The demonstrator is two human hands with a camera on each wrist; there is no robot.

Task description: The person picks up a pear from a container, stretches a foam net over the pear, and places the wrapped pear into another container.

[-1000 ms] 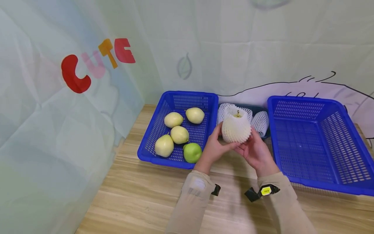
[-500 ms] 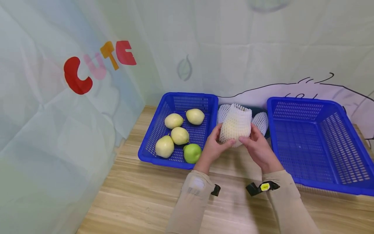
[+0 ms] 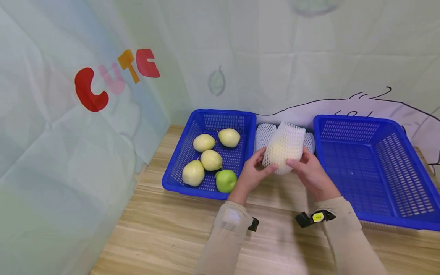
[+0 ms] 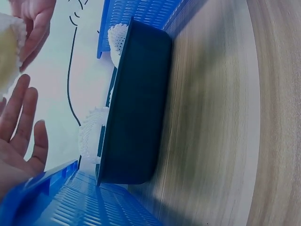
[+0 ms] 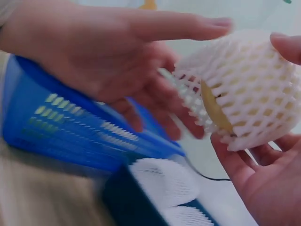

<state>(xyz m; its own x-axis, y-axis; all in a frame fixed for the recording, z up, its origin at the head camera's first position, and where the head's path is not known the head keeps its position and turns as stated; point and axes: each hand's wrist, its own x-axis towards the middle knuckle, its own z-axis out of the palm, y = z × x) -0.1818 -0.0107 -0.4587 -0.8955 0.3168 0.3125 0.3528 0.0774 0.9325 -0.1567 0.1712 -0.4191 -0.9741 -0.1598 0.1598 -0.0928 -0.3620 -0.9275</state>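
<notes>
My right hand grips a pale yellow pear in a white foam net sleeve, held above the table before a dark teal box. The sleeve's loose upper end stands up past the fruit and leans right in the head view. In the right wrist view, the right thumb and fingers pinch the netted pear, and some bare skin shows through the sleeve's open end. My left hand is beside the pear's left side, its fingers straight and spread, its thumb close to the sleeve; contact is uncertain.
At left, a blue basket holds several bare pears and a green fruit. More white foam sleeves are in the teal box. Another blue basket stands at right. A printed cloth hangs behind the wooden table.
The netted pear's top has turned away, so its stem no longer shows and the sleeve's loose end stands up. My right hand and the pear have shifted slightly right; the left hand has barely moved.
</notes>
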